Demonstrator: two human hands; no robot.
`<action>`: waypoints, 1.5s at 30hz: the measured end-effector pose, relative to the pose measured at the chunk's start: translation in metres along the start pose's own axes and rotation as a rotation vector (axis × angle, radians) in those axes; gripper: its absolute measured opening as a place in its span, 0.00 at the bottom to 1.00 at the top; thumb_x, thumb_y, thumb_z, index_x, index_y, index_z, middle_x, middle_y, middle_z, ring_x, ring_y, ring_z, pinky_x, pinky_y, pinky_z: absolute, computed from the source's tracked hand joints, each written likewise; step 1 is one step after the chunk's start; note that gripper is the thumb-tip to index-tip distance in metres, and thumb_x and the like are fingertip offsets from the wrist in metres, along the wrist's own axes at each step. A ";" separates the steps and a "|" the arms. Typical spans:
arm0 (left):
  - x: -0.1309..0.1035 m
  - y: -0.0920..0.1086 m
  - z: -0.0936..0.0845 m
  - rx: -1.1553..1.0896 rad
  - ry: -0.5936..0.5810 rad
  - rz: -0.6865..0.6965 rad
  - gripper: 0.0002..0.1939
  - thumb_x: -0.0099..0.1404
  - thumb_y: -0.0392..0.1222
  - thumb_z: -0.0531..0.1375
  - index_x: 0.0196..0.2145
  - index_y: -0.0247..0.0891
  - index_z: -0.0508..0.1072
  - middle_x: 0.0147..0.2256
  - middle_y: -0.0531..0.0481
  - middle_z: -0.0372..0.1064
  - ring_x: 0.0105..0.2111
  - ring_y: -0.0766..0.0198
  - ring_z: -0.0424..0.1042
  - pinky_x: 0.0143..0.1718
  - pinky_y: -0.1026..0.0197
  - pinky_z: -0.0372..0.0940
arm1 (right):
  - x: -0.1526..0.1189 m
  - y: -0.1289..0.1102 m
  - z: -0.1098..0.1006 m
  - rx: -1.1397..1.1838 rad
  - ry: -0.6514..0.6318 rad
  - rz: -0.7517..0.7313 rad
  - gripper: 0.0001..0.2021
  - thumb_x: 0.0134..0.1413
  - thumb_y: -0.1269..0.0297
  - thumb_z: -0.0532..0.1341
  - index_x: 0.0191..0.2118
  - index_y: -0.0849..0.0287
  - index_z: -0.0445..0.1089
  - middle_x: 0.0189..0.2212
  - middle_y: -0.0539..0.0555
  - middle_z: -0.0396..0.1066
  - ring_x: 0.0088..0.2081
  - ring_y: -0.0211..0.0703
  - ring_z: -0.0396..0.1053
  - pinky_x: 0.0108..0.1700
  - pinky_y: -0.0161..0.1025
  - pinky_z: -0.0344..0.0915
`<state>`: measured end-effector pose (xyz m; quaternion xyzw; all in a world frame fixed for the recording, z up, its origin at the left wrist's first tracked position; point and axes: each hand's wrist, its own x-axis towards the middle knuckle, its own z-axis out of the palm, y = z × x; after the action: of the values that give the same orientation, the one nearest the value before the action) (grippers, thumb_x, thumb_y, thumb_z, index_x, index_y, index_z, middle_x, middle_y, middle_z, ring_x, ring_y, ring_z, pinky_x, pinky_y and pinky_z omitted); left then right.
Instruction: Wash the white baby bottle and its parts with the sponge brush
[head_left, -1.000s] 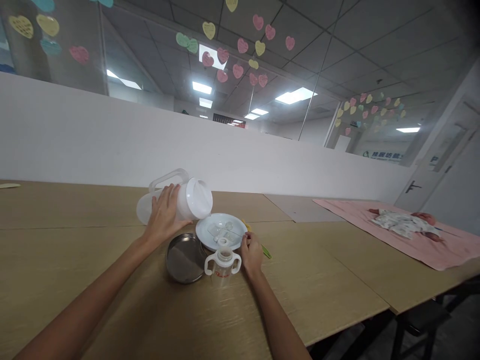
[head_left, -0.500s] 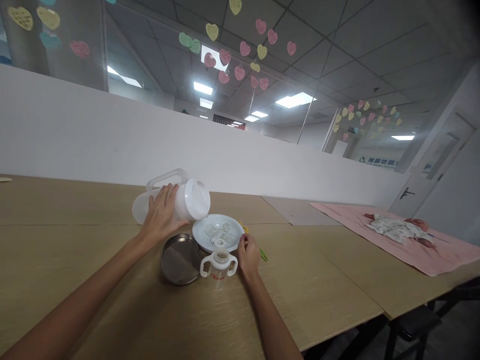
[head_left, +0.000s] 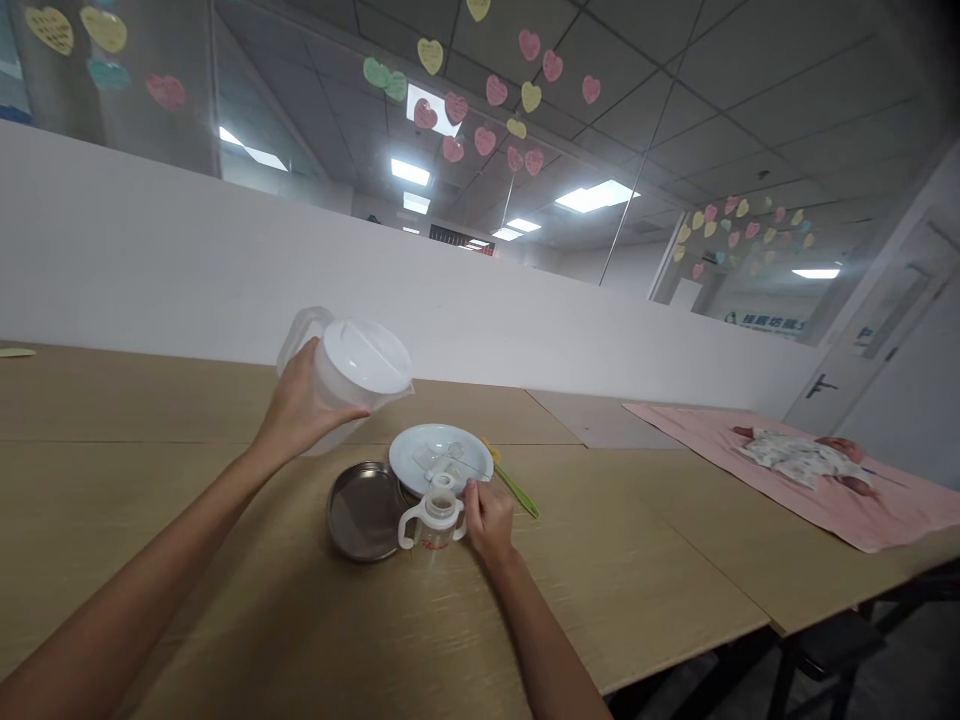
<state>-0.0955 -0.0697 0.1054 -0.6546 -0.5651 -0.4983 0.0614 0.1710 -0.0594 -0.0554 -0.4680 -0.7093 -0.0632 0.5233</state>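
My left hand (head_left: 300,405) is wrapped round a translucent pitcher (head_left: 341,395) with a white lid, held above the table and less tilted toward the bowl. My right hand (head_left: 491,515) is closed at the right handle of a clear two-handled bottle (head_left: 437,525); the fingertips seem to pinch that handle. Behind the bottle sits a white bowl (head_left: 409,452) with small clear pieces (head_left: 450,455) and a white part in it. A round metal dish (head_left: 365,512) lies to the left of the bottle.
A green-handled utensil (head_left: 521,492) lies right of the bowl. A baby doll (head_left: 799,457) rests on a pink cloth (head_left: 690,425) at the right of the wooden table (head_left: 637,560). A white wall (head_left: 225,270) stands behind.
My left hand has moved slightly left and turned the pitcher more upright, its lid now facing up toward me. My right hand has shifted from the bowl's rim to the bottle's handle.
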 end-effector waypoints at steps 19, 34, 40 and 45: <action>-0.020 0.031 0.003 0.026 -0.287 0.193 0.55 0.37 0.55 0.67 0.60 0.39 0.49 0.59 0.39 0.51 0.59 0.43 0.51 0.58 0.45 0.52 | 0.000 0.007 0.007 -0.179 0.037 -0.063 0.28 0.63 0.62 0.41 0.14 0.59 0.61 0.12 0.51 0.60 0.16 0.33 0.54 0.23 0.35 0.47; -0.041 0.047 0.007 0.330 -0.283 0.448 0.50 0.48 0.49 0.64 0.62 0.38 0.40 0.61 0.33 0.44 0.62 0.42 0.42 0.57 0.34 0.42 | 0.004 0.005 0.006 -0.157 0.199 -0.208 0.25 0.62 0.66 0.46 0.13 0.61 0.58 0.10 0.48 0.57 0.15 0.30 0.51 0.22 0.35 0.43; -0.041 0.048 0.009 0.316 -0.302 0.512 0.48 0.49 0.47 0.63 0.61 0.39 0.43 0.61 0.34 0.47 0.61 0.43 0.46 0.57 0.37 0.45 | 0.005 0.006 0.007 -0.173 0.223 -0.226 0.25 0.62 0.67 0.46 0.13 0.61 0.58 0.10 0.49 0.58 0.15 0.30 0.52 0.23 0.35 0.44; -0.042 0.049 0.008 0.335 -0.291 0.542 0.46 0.50 0.47 0.63 0.61 0.38 0.43 0.60 0.34 0.47 0.61 0.43 0.47 0.57 0.38 0.45 | 0.004 0.006 0.007 -0.172 0.213 -0.213 0.25 0.62 0.66 0.46 0.12 0.60 0.57 0.10 0.48 0.57 0.15 0.30 0.51 0.22 0.35 0.44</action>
<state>-0.0462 -0.1100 0.0951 -0.8259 -0.4475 -0.2656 0.2168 0.1704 -0.0494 -0.0574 -0.4240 -0.6875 -0.2277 0.5438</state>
